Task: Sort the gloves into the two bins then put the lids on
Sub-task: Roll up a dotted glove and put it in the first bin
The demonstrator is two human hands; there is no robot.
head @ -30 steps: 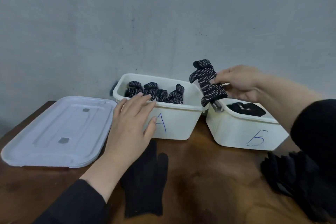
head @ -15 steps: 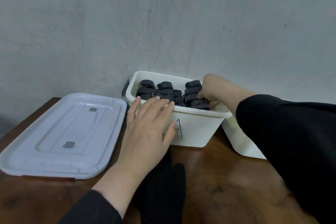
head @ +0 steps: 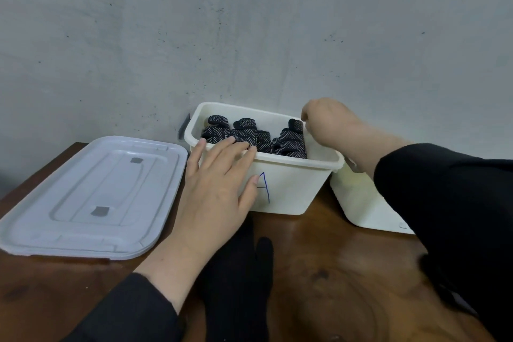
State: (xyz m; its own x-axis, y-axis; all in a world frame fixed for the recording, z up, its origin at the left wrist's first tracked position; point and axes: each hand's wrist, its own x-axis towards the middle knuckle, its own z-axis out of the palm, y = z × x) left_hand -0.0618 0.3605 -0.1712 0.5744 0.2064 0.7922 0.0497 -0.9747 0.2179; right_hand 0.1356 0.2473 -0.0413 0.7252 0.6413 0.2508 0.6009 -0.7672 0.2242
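A white bin marked A [head: 288,189] stands against the wall and holds several black dotted gloves [head: 244,134]. My left hand [head: 219,191] lies flat and open against the bin's front wall, fingertips at its rim. My right hand [head: 330,126] is above the bin's right end, fingers curled beside the rightmost dotted glove [head: 291,141]; whether it still grips that glove is hidden. A second white bin [head: 358,203] sits to the right, mostly covered by my right sleeve. A plain black glove [head: 241,280] lies on the table under my left wrist.
White lids [head: 91,197] are stacked flat on the wooden table [head: 333,272] at the left. A grey wall rises directly behind the bins. More dark fabric [head: 438,286] shows at the right edge under my sleeve.
My right hand carried a dotted glove from above bin B leftward and down into bin A. The view shifted left. My left hand stayed against bin A's front.
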